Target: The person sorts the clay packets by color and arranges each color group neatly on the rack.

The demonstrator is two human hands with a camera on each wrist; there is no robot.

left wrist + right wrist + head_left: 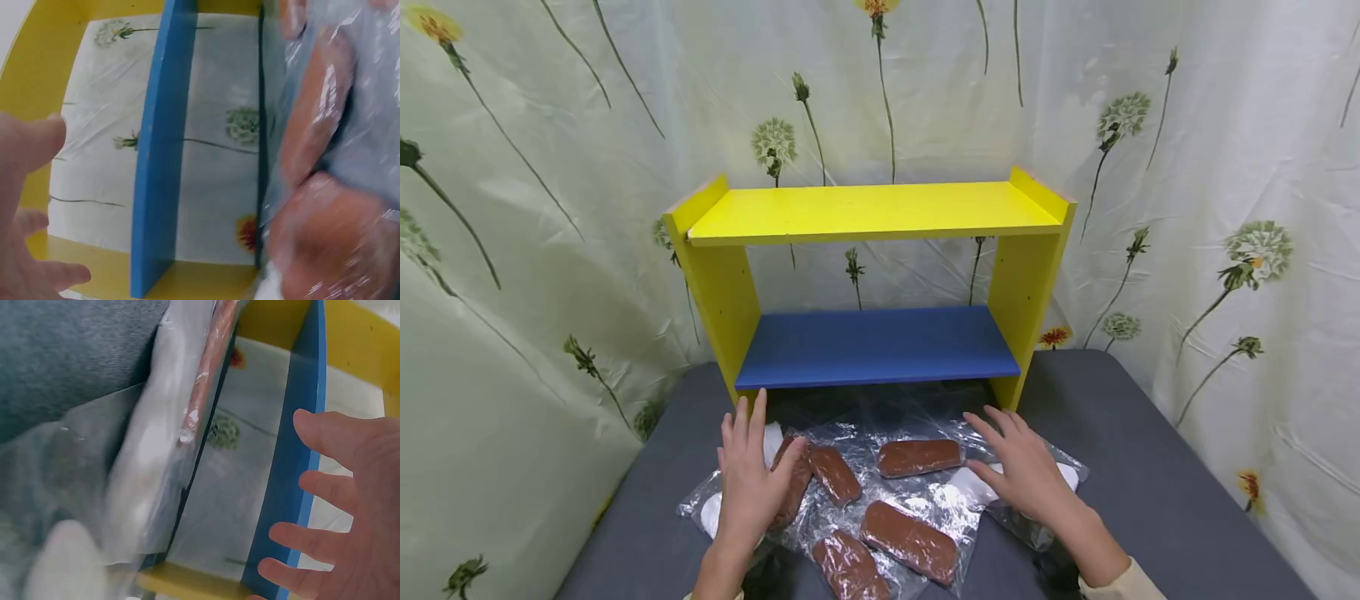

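Note:
My left hand (748,479), fingers spread and straight, is over the left side of a pile of clear plastic bags (868,508). It overlaps a brown slab (795,487) in the head view. My right hand (1030,473) is spread over the right side, its fingertips close to another brown slab (919,458). Neither hand grips anything. Several more wrapped brown slabs lie between them and nearer to me, such as a long one (910,542). White wrapped pieces (711,512) show beside both hands. In the right wrist view a white piece (147,444) lies left of the fingers.
Behind the bags stands a small yellow shelf unit (880,208) with a blue lower shelf (880,346), close beyond my fingertips. A dark grey tabletop (1105,442) lies under everything. A curtain (1195,183) printed with dandelions hangs behind and at both sides.

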